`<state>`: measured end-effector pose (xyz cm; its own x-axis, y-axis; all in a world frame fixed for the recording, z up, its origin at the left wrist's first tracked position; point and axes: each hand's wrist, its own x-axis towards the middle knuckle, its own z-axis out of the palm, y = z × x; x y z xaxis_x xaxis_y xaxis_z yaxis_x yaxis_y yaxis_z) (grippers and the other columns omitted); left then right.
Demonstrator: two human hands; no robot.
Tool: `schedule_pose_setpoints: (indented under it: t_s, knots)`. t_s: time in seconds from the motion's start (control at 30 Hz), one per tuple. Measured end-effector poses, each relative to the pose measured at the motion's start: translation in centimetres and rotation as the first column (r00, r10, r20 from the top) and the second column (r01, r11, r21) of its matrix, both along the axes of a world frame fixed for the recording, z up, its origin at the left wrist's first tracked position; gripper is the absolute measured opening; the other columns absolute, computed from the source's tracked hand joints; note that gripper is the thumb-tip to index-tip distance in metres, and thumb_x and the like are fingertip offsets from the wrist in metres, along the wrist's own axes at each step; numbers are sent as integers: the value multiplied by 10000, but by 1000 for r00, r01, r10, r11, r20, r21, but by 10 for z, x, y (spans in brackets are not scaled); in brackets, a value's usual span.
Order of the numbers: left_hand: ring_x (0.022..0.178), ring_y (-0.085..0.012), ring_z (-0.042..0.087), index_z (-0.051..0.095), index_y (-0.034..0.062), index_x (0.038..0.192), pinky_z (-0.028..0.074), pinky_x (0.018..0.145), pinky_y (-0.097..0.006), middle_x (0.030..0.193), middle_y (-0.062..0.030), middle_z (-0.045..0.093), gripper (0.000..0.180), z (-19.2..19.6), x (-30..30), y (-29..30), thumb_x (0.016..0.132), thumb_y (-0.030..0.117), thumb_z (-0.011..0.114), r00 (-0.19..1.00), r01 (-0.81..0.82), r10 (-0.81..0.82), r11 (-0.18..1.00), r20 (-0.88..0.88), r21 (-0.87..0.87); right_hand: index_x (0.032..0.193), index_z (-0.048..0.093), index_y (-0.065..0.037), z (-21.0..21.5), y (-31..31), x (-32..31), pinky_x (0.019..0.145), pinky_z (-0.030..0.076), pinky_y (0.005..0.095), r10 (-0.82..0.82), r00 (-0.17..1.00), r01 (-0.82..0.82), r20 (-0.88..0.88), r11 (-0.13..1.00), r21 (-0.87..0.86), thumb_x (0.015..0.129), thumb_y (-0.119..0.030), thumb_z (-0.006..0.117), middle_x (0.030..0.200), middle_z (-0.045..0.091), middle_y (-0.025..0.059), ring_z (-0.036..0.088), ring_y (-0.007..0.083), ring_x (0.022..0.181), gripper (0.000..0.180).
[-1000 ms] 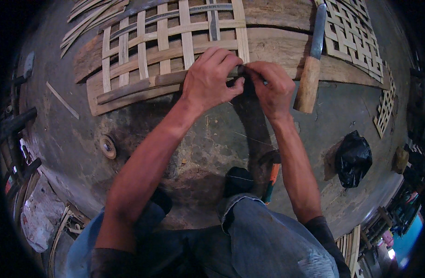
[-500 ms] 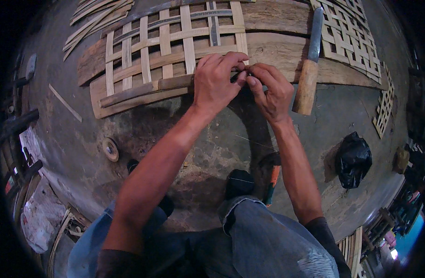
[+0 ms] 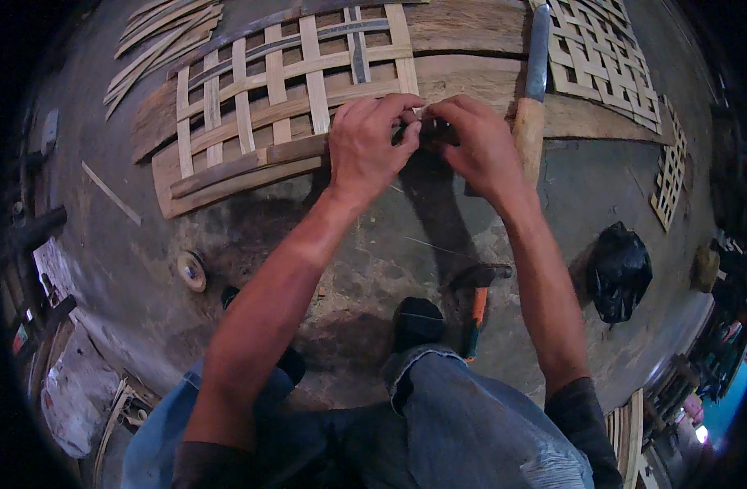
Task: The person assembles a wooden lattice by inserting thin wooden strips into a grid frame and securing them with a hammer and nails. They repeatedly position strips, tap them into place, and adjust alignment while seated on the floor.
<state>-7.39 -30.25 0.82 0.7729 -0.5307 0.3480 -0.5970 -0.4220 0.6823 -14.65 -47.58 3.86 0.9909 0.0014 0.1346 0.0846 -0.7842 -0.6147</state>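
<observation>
A woven lattice of pale bamboo strips [image 3: 317,90] lies on wooden planks [image 3: 471,77] in front of me. A darker split-bamboo strip [image 3: 251,169] runs along its near edge. My left hand [image 3: 365,151] is closed at the right end of that strip, thumb and forefinger pinching at the lattice's near right corner. Close beside it, my right hand [image 3: 486,147] has curled fingers; whatever they hold is hidden in shadow. A knife with a wooden handle [image 3: 528,134] lies just right of my right hand, its blade pointing away.
On the floor lie a hammer with an orange handle [image 3: 479,306], a black plastic bag [image 3: 620,273] and a round disc [image 3: 191,270]. More woven panels [image 3: 605,61] lie at the far right. Loose bamboo strips [image 3: 165,33] are piled at the far left.
My right hand has turned and shifted slightly right, its fingers further from the left hand's. The left hand stays at the corner. The whole view has shifted slightly.
</observation>
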Motion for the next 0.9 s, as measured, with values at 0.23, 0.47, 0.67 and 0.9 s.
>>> schedule_pose_setpoints:
  t_s: [0.23, 0.47, 0.67, 0.9]
  knots:
    - [794, -228, 669, 694, 135, 1064, 486, 804, -378, 827, -12, 698, 313, 1, 1, -1, 762, 83, 755, 1000, 15, -15, 1000, -3, 0, 1119, 629, -15, -3, -14, 15, 840, 526, 457, 149, 980, -166, -130, 976, -139, 703, 57, 638, 1010, 650, 155, 638, 385, 966, 423]
    - [782, -232, 670, 681, 129, 1074, 489, 779, -376, 820, -22, 688, 353, -3, 1, 2, 735, 59, 748, 1000, 9, -9, 1000, 14, 12, 1151, 554, -54, -4, -13, 10, 800, 549, 468, 274, 961, -274, -34, 929, -250, 819, -26, 610, 998, 655, 154, 648, 365, 939, 338]
    - [782, -233, 670, 677, 128, 1074, 492, 757, -382, 818, -22, 689, 359, -2, 0, 2, 731, 54, 750, 1000, 7, -7, 1000, 17, 2, 1176, 543, -54, -8, -12, 5, 809, 544, 467, 237, 971, -234, -5, 957, -173, 833, -36, 613, 1037, 663, 157, 641, 362, 957, 351]
    - [810, -274, 655, 667, 141, 1053, 498, 794, -420, 797, -21, 673, 350, -4, -1, 0, 724, 108, 780, 999, -17, 17, 1000, 27, 15, 1243, 563, -54, -9, -20, 11, 857, 532, 437, 152, 987, -153, -42, 988, -2, 765, -64, 740, 1097, 655, 157, 639, 360, 1016, 510]
